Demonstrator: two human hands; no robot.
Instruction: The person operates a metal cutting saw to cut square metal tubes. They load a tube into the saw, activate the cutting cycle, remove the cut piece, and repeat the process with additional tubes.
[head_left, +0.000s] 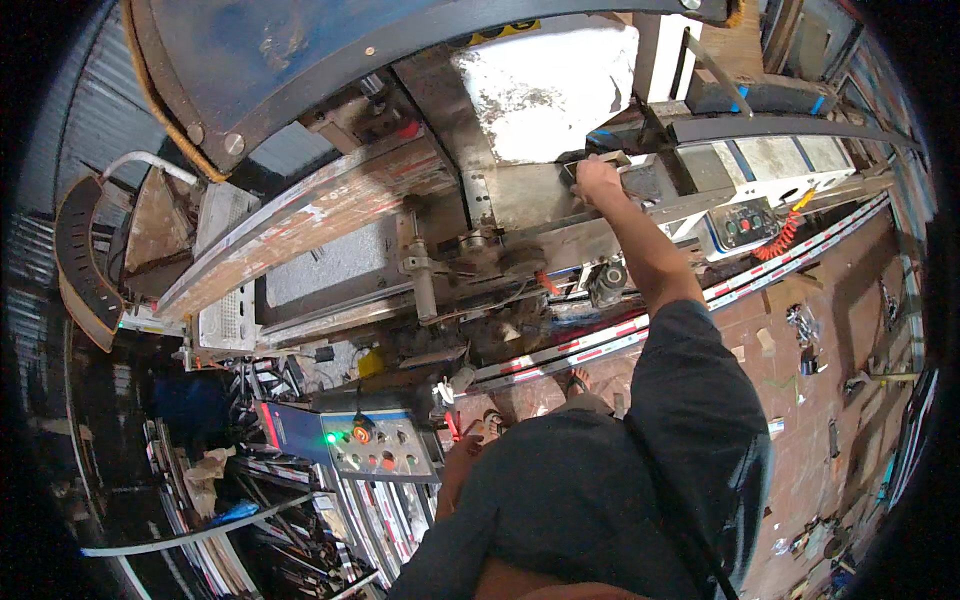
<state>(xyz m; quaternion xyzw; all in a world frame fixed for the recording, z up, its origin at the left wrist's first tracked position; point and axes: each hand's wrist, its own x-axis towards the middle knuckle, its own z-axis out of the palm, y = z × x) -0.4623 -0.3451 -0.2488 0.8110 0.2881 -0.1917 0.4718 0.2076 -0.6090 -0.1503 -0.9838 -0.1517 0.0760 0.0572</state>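
My right hand [597, 181] is stretched forward to the bed of a large metal machine [530, 200]. Its fingers are closed at the lower edge of a bright white patch on the machine, beside a grey metal block [655, 180]. Whatever lies between those fingers is too small and dark to name. My left hand [461, 458] hangs low beside a control panel [385, 445] with knobs and a green light. Close to it is a red-handled thing [452, 426], and whether I hold it cannot be told. My torso partly hides that hand's fingers.
A big blue guard [300, 60] curves over the machine. A long board with worn paint [320, 220] stands along the left part. Long red-and-white strips [570, 352] run along the front. A button box [742, 226] with a red coiled hose [780, 243] sits at right. Offcuts lie lower left.
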